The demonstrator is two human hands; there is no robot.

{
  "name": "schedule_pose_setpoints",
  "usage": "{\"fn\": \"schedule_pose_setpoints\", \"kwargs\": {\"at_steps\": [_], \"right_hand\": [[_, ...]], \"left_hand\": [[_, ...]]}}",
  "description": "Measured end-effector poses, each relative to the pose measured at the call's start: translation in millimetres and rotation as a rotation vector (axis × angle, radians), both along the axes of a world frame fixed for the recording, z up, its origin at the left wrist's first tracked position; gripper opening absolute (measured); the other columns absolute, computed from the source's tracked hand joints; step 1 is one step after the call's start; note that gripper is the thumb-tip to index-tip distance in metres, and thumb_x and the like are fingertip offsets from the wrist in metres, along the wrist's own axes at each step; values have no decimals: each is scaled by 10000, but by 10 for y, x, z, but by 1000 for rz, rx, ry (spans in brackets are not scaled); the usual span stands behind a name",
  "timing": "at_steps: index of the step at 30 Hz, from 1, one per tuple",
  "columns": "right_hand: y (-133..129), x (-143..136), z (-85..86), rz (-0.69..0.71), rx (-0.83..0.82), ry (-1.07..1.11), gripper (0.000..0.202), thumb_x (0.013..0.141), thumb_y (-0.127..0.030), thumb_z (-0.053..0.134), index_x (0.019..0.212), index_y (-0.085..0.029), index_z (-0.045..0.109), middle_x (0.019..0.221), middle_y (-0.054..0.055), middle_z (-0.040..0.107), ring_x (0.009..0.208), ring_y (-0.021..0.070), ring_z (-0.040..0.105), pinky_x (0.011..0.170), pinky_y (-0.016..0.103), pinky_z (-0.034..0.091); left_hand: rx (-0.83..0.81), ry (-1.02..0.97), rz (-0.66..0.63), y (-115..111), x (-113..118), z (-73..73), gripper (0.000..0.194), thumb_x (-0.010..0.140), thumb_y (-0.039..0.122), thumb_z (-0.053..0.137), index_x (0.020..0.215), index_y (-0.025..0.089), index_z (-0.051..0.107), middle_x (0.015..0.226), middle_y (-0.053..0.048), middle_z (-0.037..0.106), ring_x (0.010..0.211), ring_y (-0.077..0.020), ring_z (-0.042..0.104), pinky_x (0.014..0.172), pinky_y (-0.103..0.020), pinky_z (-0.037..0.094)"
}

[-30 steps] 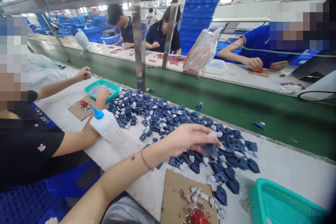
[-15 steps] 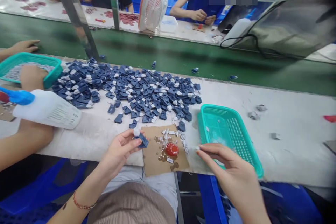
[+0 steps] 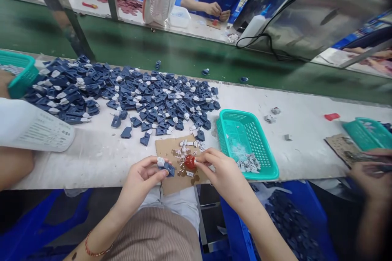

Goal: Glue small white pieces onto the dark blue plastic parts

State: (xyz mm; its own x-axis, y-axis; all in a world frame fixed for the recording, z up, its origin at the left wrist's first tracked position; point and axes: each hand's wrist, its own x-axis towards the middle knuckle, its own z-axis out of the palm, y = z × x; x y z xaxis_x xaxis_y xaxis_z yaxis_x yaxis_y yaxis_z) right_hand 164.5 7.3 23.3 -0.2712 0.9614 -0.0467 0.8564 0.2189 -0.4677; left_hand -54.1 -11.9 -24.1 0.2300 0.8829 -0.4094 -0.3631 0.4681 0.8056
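My left hand [image 3: 143, 179] pinches a dark blue plastic piece [image 3: 169, 169] with a white knob-like part [image 3: 161, 162] at its top. Over the cardboard [image 3: 168, 183], my right hand [image 3: 219, 167] has thumb and forefinger closed at the edge of a small red cap [image 3: 190, 162]. A tiny pale piece [image 3: 196, 160] shows at those fingertips, too small to name. Clear wet liquid surrounds the cap. Small white pieces [image 3: 190, 144] lie on the cardboard behind it. To the right stands a green basket [image 3: 269, 147] with small grey-white pieces at its near end.
A large pile of blue pieces [image 3: 147, 98] with white tips spreads over the table's left and middle. A white bottle [image 3: 39, 126] lies at left beside a co-worker's arm. At right a co-worker's hands [image 3: 372, 175] work near another basket [image 3: 364, 134]. A blue bin [image 3: 306, 212] stands below.
My right hand has moved left from the basket's near edge to the red cap, carrying the small pale piece. My left hand still holds the blue piece. The view has swung right.
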Motion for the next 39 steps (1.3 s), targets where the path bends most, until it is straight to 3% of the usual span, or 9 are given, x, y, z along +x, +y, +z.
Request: {"fn": "schedule_pose_setpoints", "kwargs": {"at_steps": [6, 12, 18, 21, 24, 39], "right_hand": [[7, -42, 20, 1, 6, -38, 159, 899, -120, 575, 758, -165, 633, 816, 64, 631, 791, 213, 643, 691, 309, 510], [8, -37, 31, -54, -38, 76, 147, 881, -114, 591, 768, -169, 668, 809, 57, 650, 775, 203, 642, 692, 316, 502], [-49, -15, 127, -268, -129, 585, 47, 794, -257, 728, 776, -214, 736, 851, 44, 704, 825, 188, 672, 733, 291, 549], [-96, -109, 181, -277, -264, 821, 41, 740, -251, 775, 763, -227, 751, 892, 39, 726, 859, 180, 690, 748, 268, 573], [-125, -227, 224, -249, -348, 921, 40, 727, -224, 784, 758, -225, 759, 884, 34, 736, 851, 172, 699, 754, 258, 580], [-135, -391, 280, -139, -215, 690, 46, 763, -190, 738, 776, -228, 761, 858, 44, 736, 852, 195, 685, 795, 320, 561]], "left_hand": [[83, -16, -18, 20, 55, 20, 196, 720, 199, 776, 910, 175, 734, 978, -28, 700, 842, -127, 685, 771, -180, 533], [36, -43, -12, 18, 144, 31, 182, 721, 177, 770, 873, 161, 672, 923, -29, 730, 825, -124, 695, 768, -183, 543], [100, -92, 5, 11, 206, 73, 158, 745, 150, 749, 884, 162, 675, 933, -28, 746, 873, -135, 708, 774, -185, 555], [109, -98, 25, -5, 219, 123, 151, 738, 136, 752, 867, 161, 677, 911, -25, 753, 859, -137, 716, 759, -179, 560], [118, -91, 47, -29, 219, 165, 145, 732, 131, 755, 849, 158, 674, 884, -22, 753, 849, -140, 720, 775, -187, 562], [215, -31, 92, -75, 181, 169, 81, 751, 146, 737, 810, 178, 692, 861, -28, 732, 831, -162, 711, 778, -229, 570]]}}
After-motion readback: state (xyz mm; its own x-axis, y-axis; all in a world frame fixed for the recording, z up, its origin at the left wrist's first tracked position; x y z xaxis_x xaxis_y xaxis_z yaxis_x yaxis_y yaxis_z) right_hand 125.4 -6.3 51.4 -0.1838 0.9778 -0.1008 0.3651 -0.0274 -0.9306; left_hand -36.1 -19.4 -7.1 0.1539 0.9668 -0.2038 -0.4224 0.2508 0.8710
